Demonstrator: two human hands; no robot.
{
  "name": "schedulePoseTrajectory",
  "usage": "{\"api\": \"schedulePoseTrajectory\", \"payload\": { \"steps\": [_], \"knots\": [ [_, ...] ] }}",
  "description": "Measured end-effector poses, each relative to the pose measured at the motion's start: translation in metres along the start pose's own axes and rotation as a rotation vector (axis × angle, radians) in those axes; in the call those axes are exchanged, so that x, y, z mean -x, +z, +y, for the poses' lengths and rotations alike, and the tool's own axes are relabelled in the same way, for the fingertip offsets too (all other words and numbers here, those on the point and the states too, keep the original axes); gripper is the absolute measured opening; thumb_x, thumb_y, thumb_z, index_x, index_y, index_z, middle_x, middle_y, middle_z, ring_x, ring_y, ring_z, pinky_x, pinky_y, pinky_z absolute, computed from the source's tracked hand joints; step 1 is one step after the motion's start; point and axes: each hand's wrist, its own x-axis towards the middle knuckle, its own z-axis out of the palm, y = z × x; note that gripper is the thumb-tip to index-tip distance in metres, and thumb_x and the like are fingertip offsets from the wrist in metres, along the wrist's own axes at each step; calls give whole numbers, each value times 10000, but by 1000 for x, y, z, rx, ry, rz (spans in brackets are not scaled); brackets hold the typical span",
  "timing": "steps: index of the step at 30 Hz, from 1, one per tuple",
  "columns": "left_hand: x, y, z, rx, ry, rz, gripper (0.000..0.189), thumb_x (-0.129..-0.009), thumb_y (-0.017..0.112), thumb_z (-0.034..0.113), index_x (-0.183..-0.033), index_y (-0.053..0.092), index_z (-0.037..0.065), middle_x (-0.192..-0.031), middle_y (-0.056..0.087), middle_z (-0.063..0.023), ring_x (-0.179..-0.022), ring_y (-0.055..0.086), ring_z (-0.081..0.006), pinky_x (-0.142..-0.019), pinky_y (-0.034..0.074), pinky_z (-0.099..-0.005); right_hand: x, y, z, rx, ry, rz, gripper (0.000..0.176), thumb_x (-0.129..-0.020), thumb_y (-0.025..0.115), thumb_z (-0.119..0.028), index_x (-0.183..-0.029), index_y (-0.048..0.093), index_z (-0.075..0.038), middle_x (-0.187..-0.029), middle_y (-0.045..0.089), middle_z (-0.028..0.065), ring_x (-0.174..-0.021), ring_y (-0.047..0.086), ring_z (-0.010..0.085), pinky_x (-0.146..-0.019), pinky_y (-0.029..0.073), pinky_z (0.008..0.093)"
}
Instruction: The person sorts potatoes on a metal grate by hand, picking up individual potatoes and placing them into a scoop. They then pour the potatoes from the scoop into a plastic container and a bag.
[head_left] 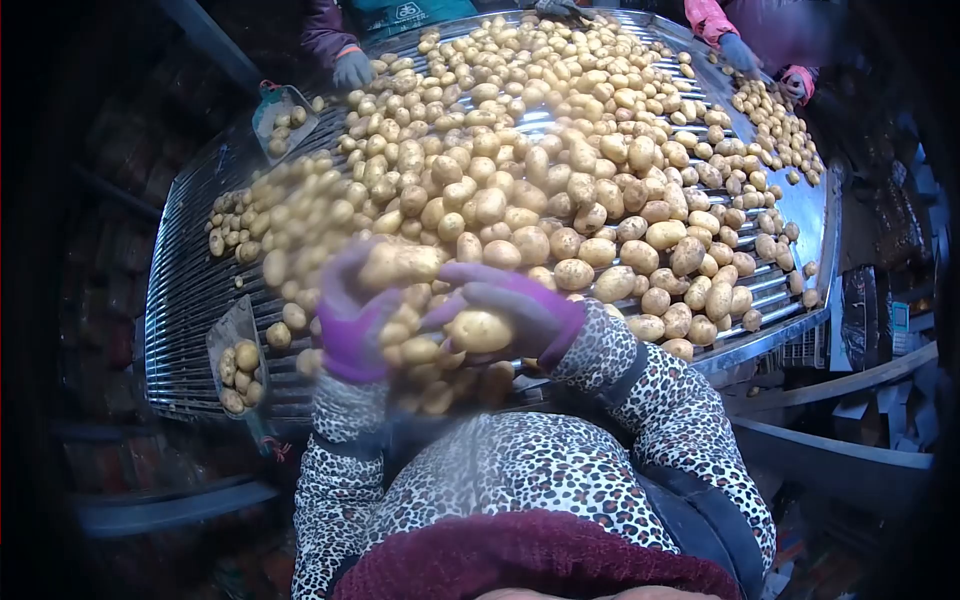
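Both my hands wear purple and grey gloves and are low over the near edge of a potato heap. My left hand (pixel 352 315) is curled against a large potato (pixel 402 263), partly blurred. My right hand (pixel 525 305) reaches in from the other side, its fingers around a pale potato (pixel 481 331). Several more potatoes (pixel 420 350) lie between and below the hands, smeared by motion. The main heap of potatoes (pixel 500 205) spreads just beyond my fingers on a metal roller table (pixel 185 300).
Left of my hands, a scoop (pixel 236 325) holds several potatoes; another scoop (pixel 265 125) lies farther up. Across the table, one person's gloved hand (pixel 352 69) touches the heap. At the upper right, another person's gloved hand (pixel 740 54) is by smaller potatoes (pixel 780 130). A metal rim (pixel 765 338) borders the right side.
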Motion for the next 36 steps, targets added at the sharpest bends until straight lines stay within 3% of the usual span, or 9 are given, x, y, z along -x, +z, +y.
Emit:
{"api": "schedulePoseTrajectory", "payload": {
  "steps": [2, 6, 10, 12, 14, 24, 30, 35, 36],
  "knots": [
    [13, 16, 8, 84, -53, 33, 588, -710, 779, 55, -1217, 481, 35, -1338, 482, -184, -1218, 493, -252, -1011, 435, -368, 3, 0, 3, 504, -100, -60, 803, -691, 817, -60, -1377, 400, -90, -1288, 498, 230, -1191, 526, 349, -948, 468, 437],
    [31, 13, 8, -8, 71, -236, 555, -709, 679, -101, -1220, 507, 33, -1366, 444, -211, -1284, 432, -297, -1051, 399, -374, 4, 5, -15, 532, 178, -93, 747, -699, 826, -90, -1338, 440, -72, -1298, 493, 228, -1218, 497, 374, -990, 426, 460],
    [52, 25, 33, 122, 9, -153, 433, -831, 482, -96, -1261, 443, -74, -1327, 480, -208, -1241, 484, -299, -1054, 399, -382, -2, 23, -36, 625, -69, -48, 687, -765, 767, -126, -1353, 419, -56, -1335, 457, 212, -1219, 492, 317, -977, 439, 413],
    [59, 16, 30, 162, -16, -105, 441, -839, 464, -95, -1278, 425, -77, -1323, 484, -206, -1239, 486, -295, -1050, 403, -381, -13, 40, -65, -422, 614, 263, 613, -843, 664, -200, -1376, 401, -52, -1382, 430, 181, -1270, 441, 268, -1027, 394, 369],
    [70, 2, 33, 154, -154, -50, 531, -867, 582, 117, -1331, 374, -36, -1338, 472, -198, -1264, 456, -272, -1083, 361, -418, -9, 48, -60, -336, 588, 212, 588, -859, 625, -216, -1378, 405, -47, -1392, 426, 164, -1283, 423, 251, -1047, 368, 355],
    [121, -34, 43, -326, -147, -269, 700, -818, 708, 225, -1390, 374, -3, -1374, 463, -153, -1289, 426, -236, -1066, 350, -360, -8, 102, -44, -283, 688, 131, 592, -852, 632, -114, -1386, 399, -6, -1378, 437, 129, -1274, 419, 220, -1056, 355, 345],
    [142, -64, 42, -267, -15, -45, 587, -774, 756, 141, -1292, 504, 28, -1261, 557, -106, -1148, 538, -199, -982, 437, -323, -13, 134, -30, -115, 672, 98, 596, -877, 626, -143, -1399, 368, -17, -1324, 487, 144, -1191, 519, 227, -956, 459, 345],
    [136, -185, 50, -493, 67, 385, 457, -806, 676, 77, -1241, 541, 41, -1154, 581, -99, -1060, 560, -173, -930, 470, -310, -18, 137, -56, -224, 726, 163, 543, -925, 561, -198, -1397, 346, -37, -1273, 528, 204, -1092, 603, 228, -857, 530, 367],
    [130, -215, 54, -452, 53, 457, 450, -814, 654, 64, -1247, 534, 35, -1163, 579, -98, -1057, 561, -183, -932, 468, -318, -17, 138, -65, 134, 600, 40, 525, -944, 530, -223, -1400, 345, -40, -1273, 529, 201, -1086, 603, 234, -877, 518, 362]
  ]
}}
